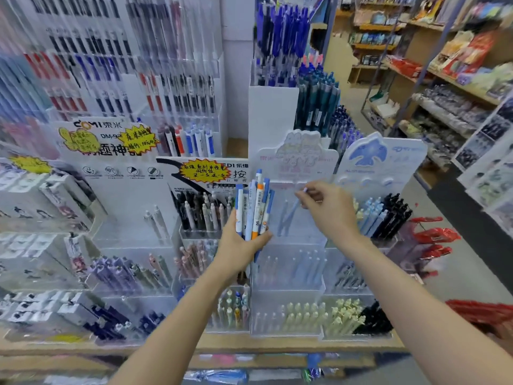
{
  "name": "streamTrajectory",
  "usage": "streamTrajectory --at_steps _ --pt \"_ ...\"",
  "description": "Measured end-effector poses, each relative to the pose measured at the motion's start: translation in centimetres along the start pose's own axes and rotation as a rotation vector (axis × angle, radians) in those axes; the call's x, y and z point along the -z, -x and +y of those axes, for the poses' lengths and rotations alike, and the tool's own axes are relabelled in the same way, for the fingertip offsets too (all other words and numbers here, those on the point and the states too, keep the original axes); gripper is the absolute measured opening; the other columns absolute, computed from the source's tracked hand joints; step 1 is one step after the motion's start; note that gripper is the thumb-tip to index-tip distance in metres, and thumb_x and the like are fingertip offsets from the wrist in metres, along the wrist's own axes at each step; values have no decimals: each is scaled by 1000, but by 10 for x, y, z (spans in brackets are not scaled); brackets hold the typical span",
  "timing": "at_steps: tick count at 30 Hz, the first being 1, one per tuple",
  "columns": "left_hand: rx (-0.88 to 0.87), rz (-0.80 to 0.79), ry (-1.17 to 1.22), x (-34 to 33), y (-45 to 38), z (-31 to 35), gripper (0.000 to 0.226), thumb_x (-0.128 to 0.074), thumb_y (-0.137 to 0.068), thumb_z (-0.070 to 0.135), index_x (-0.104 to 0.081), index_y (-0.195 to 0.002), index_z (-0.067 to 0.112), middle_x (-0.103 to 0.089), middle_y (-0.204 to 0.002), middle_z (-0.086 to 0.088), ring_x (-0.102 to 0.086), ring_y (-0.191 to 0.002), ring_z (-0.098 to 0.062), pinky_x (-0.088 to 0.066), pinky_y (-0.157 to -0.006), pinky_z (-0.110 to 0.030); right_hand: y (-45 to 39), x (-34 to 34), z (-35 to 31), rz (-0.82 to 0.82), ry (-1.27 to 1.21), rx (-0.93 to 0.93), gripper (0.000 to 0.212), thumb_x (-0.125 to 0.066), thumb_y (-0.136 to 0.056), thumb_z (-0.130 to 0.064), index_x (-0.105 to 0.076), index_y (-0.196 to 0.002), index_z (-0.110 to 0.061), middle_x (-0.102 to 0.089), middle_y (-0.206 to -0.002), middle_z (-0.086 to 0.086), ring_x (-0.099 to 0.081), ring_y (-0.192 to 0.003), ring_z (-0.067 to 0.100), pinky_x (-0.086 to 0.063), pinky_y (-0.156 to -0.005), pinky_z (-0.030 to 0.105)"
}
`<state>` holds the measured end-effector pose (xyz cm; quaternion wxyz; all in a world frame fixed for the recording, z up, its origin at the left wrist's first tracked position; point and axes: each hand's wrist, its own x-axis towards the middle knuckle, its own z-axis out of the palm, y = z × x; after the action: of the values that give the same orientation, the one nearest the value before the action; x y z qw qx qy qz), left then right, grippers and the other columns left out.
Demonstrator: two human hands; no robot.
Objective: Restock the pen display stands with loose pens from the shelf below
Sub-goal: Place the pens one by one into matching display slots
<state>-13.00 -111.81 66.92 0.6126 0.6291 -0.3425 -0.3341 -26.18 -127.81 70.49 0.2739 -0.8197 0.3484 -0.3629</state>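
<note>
The left hand (238, 245) grips a bundle of loose pens (254, 207), fingers curled round their lower ends so the blue, white and orange barrels stand upright and fan out above the palm. The right hand (330, 209) is raised just beside the bundle, its thumb and forefinger pinching the top of a single pale blue pen (291, 211) that slants down into the top compartment of a clear acrylic display stand (288, 276); that compartment holds only a couple of blurred blue pens. The tier below it carries a thin row of pale blue and pinkish pens, and the bottom tier a row of pale yellow-green ones. The stand to the right (374, 218) holds light blue and black pens on top. The stand to the left (202, 212) holds dark and white pens on top, pinkish ones beneath. All stand on a wooden shelf (277, 344).
</note>
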Motion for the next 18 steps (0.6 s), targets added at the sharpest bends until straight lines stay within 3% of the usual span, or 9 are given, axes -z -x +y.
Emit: streamTrajectory --at_steps 5,9,13,18 --pt "-14 -25 17 15 -5 3 48 -74 -88 4 -51 -129 14 -69 -92 -5 -67 -75 -13 -61 -73 -34 7 -23 -7 -33 50 7 14 -69 -90 -27 -75 -90 -15 -72 -75 -5 -68 -72 7 -58 -73 36" --pt "5 -21 39 24 -3 6 46 -73 -89 3 -52 -129 11 -68 -92 -6 -66 -73 -8 -58 -68 -21 10 -30 -8 -70 99 30 15 -68 -91 -26 -74 -85 -13 -71 -71 -3 -66 -68 6 -56 -71 33" --pt "-8 -19 31 31 -2 8 49 -74 -88 3 -51 -129 18 -68 -93 -2 -67 -73 -5 -56 -68 -17 7 -29 -10 -45 97 -5 16 -67 -91 -29 -75 -91 -14 -69 -72 -9 -65 -70 0 -55 -72 23" --pt "-5 -10 36 31 1 9 54 -73 -88 3 -48 -133 21 -68 -98 0 -65 -71 0 -54 -65 -15 3 -28 -14 -45 119 21 13 -67 -92 -27 -74 -90 -15 -70 -73 -8 -65 -70 2 -53 -70 21"
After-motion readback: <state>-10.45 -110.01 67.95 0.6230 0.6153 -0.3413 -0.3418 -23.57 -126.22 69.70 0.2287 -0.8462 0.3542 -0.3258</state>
